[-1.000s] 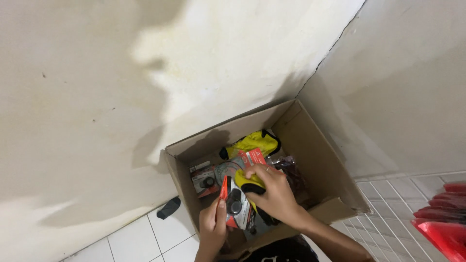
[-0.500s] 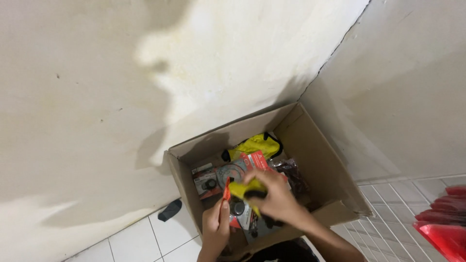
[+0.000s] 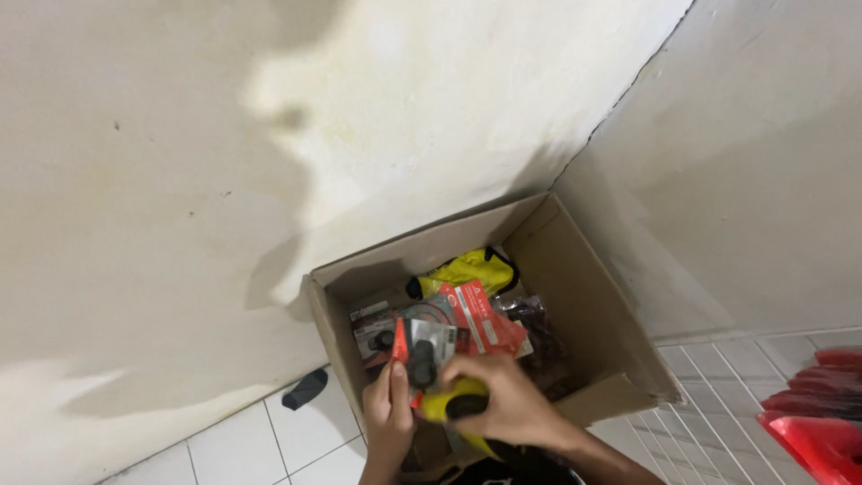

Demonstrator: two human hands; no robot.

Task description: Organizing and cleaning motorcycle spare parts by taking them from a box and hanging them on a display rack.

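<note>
An open cardboard box (image 3: 588, 296) stands on the tiled floor in the corner of two walls. Inside lie red-and-grey packaged items (image 3: 471, 319) and a yellow-and-black object (image 3: 462, 268) at the back. My left hand (image 3: 388, 415) grips the near side of a carded package with a black part (image 3: 420, 355) at the box's front. My right hand (image 3: 503, 404) is closed over a yellow-and-black tool (image 3: 444, 406) just above the box's front edge. Both hands meet over the same spot.
A small dark object (image 3: 305, 388) lies on the white floor tiles left of the box. Red plastic items (image 3: 822, 422) sit at the lower right over a white wire grid (image 3: 718, 422). The walls close in behind and to the right of the box.
My right hand has drawn the yellow tool from deeper in the box toward its front edge. The camera has tipped slightly, so the box sits lower in view.
</note>
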